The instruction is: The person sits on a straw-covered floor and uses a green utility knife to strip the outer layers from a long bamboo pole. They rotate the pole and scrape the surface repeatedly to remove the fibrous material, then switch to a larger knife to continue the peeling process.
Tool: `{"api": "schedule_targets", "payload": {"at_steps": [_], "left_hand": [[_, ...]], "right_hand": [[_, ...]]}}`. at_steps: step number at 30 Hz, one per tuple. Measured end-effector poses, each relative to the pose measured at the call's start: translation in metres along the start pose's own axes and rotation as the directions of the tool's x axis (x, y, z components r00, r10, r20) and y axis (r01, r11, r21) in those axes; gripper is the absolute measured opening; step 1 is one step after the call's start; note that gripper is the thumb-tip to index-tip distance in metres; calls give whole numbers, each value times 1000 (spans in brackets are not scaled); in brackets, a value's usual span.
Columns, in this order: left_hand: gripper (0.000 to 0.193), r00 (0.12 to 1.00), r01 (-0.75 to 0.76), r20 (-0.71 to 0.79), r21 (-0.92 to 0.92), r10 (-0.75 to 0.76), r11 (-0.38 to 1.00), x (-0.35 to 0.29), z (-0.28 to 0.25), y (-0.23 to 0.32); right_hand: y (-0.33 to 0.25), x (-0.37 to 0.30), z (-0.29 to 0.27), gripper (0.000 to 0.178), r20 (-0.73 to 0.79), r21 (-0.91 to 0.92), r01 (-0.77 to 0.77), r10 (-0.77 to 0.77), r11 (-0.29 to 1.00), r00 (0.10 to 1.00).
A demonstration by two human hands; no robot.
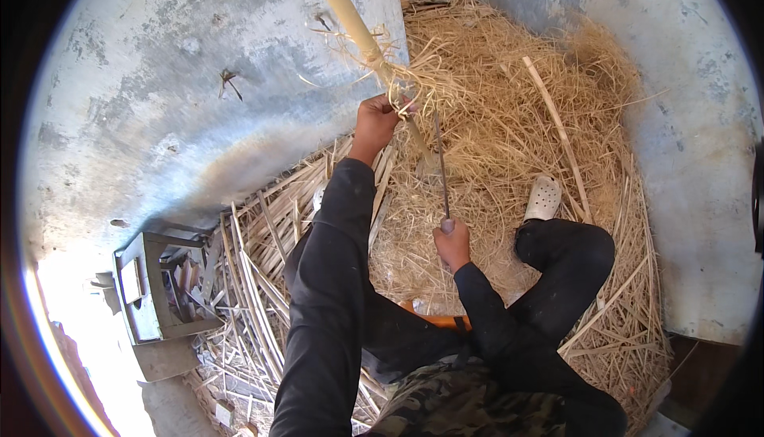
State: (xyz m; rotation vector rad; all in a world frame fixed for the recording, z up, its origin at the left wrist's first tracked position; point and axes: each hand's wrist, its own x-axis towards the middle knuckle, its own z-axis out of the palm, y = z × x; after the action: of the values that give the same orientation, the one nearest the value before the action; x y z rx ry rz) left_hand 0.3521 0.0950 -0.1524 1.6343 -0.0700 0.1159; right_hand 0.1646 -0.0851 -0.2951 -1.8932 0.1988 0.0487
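A long pale pole, seemingly bamboo (pixel 350 15), slants down from the top edge toward the middle. My left hand (pixel 377 125) is closed around it near a tuft of curled shavings (pixel 426 79). Below that grip, the pole's darker lower part runs on toward the straw-like heap. My right hand (pixel 454 246) grips the handle of a long, thin knife (pixel 442 166), whose narrow dark blade points up and away from me. The blade's tip lies close beside the shavings; whether it touches the pole I cannot tell.
Loose shavings (pixel 493 119) cover the floor ahead, with a split strip (pixel 557 130) on top. Many long slats (pixel 255 278) lie at the left by a wooden box frame (pixel 167 294). Worn walls (pixel 159 119) stand on both sides. My foot wears a pale clog (pixel 543 198).
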Motion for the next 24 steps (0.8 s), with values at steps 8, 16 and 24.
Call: {"api": "schedule_targets", "payload": {"at_steps": [8, 16, 24], "left_hand": [[15, 1000, 20, -6, -46, -20, 999, -3, -1, -12], [16, 996, -42, 78, -113, 51, 993, 11, 16, -10], [14, 996, -38, 71, -103, 46, 994, 12, 30, -8]], "right_hand": [[87, 2, -12, 8, 294, -96, -572, 572, 815, 766], [97, 20, 1, 9, 788, 442, -888, 419, 126, 452], [33, 6, 10, 8, -16, -99, -18, 16, 995, 1000]]}}
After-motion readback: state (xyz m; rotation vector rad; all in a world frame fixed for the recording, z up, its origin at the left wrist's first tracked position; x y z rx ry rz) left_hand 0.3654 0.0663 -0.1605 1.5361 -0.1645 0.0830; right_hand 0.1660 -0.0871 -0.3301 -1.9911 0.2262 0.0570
